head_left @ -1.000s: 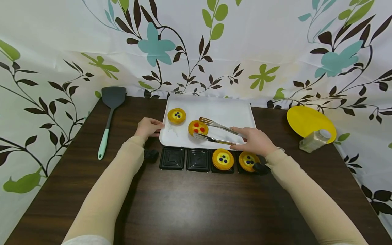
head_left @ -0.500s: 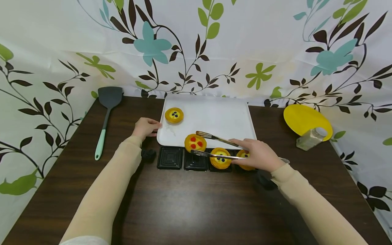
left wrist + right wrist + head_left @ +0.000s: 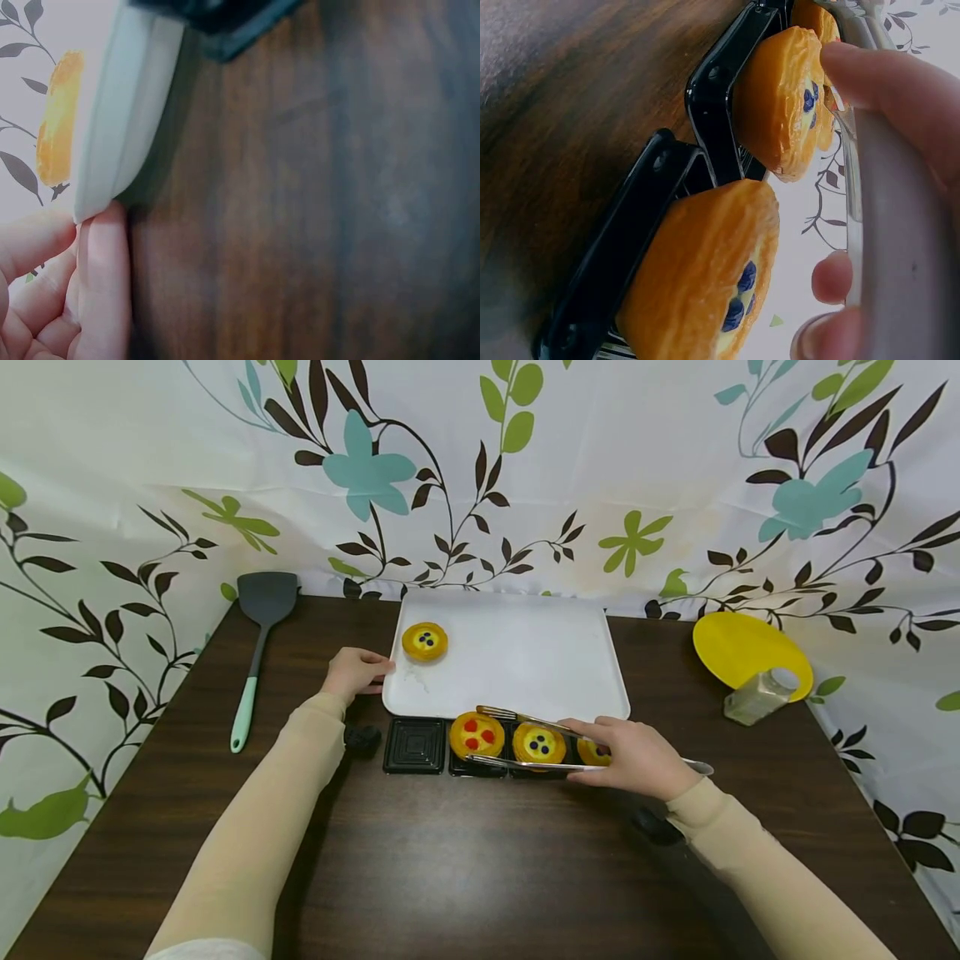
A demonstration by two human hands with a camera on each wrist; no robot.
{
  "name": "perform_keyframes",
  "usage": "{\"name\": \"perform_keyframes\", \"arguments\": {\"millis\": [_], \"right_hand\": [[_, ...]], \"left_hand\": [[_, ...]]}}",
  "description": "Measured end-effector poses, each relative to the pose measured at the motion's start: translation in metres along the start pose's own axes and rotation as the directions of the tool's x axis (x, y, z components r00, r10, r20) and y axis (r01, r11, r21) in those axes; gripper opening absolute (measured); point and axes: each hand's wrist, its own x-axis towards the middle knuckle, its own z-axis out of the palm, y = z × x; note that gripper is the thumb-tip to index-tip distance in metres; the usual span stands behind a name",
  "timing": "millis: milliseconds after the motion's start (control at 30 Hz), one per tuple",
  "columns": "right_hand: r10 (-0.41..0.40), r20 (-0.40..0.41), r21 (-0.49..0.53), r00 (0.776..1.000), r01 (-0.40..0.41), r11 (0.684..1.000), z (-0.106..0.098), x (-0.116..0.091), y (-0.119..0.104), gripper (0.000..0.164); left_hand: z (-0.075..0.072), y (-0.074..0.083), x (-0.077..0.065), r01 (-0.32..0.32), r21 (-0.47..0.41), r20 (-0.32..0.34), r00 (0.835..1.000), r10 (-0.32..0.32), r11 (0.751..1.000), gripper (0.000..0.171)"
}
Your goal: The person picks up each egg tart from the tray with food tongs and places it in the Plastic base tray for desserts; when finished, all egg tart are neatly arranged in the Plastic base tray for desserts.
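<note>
My left hand (image 3: 352,673) pinches the left edge of a white rectangular tray (image 3: 525,652), thumb above and fingers below the rim (image 3: 124,112). On that tray sits a tart with blue berries (image 3: 424,642). My right hand (image 3: 633,757) grips metal tongs (image 3: 517,717), whose two arms straddle a tart with red pieces (image 3: 477,735). This tart is in the second black square holder from the left. Blueberry tarts (image 3: 538,743) occupy the two holders to its right; my hand and the tongs partly cover them. The leftmost holder (image 3: 414,745) is bare.
A grey spatula with a mint handle (image 3: 255,668) lies at the left. At the right, a yellow plate (image 3: 738,647) stands behind a tipped clear shaker (image 3: 759,697). A patterned cloth (image 3: 450,468) hangs behind the dark wooden table (image 3: 450,868).
The tongs in my right hand have carried the red-topped tart from the white tray toward me and down into the second black holder. My left hand has stayed at the tray's edge.
</note>
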Motion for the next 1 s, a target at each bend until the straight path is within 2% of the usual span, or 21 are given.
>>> {"name": "perform_keyframes", "arguments": {"millis": [233,633,1000], "right_hand": [[0.001,-0.010,-0.021,1.000,-0.002,1.000,0.0001,0.0000,0.0004,0.070],[-0.014,-0.024,-0.051,1.000,0.013,0.999,0.0008,-0.0001,0.0000,0.074],[-0.011,-0.031,-0.030,0.999,0.010,1.000,-0.0003,-0.0025,0.0015,0.075]], "left_hand": [[0.0005,-0.0009,0.0017,0.025,0.013,0.004,1.000,-0.025,1.000,0.039],[0.0016,-0.0014,0.0016,0.012,0.023,0.000,1.000,-0.012,1.000,0.040],[0.0016,-0.0016,-0.0005,0.004,0.027,0.000,1.000,-0.004,1.000,0.041]]}}
